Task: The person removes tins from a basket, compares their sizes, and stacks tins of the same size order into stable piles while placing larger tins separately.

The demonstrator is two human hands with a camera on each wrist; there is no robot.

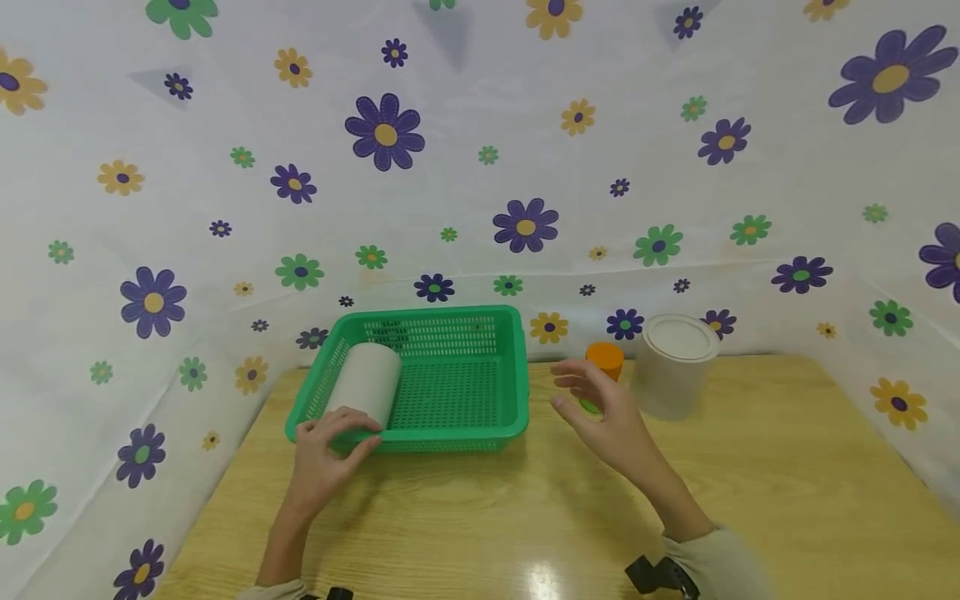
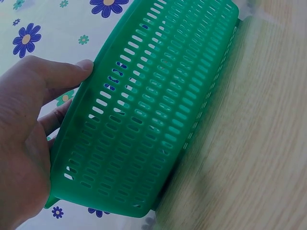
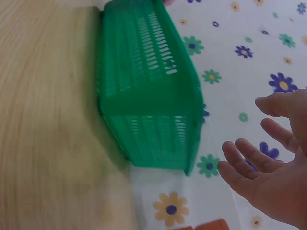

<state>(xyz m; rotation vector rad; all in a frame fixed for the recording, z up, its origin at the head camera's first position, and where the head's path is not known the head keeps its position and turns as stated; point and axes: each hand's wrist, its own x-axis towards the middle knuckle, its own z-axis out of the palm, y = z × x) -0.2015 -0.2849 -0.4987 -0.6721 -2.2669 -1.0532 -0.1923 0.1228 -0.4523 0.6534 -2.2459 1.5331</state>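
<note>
A green plastic basket (image 1: 450,435) with slotted sides stands on the table, and a white cylinder (image 1: 367,379) lies along its left side. My left hand (image 1: 330,458) is at the basket's near left rim, beside the cylinder's near end. In the left wrist view, its thumb (image 2: 79,69) rests along the rim edge and the fingers go behind it, curled round the rim. To the right of the basket, my right hand (image 1: 607,421) is raised with fingers loosely bent and nothing in them. Just behind that hand stands an orange-topped container (image 1: 604,357), its lower part mostly hidden.
A large white lidded can (image 1: 675,367) stands at the back right, beside the orange-topped container. The wooden table (image 1: 480,525) extends towards me and to the right. A flower-patterned cloth (image 1: 450,192) hangs behind the table and along its sides.
</note>
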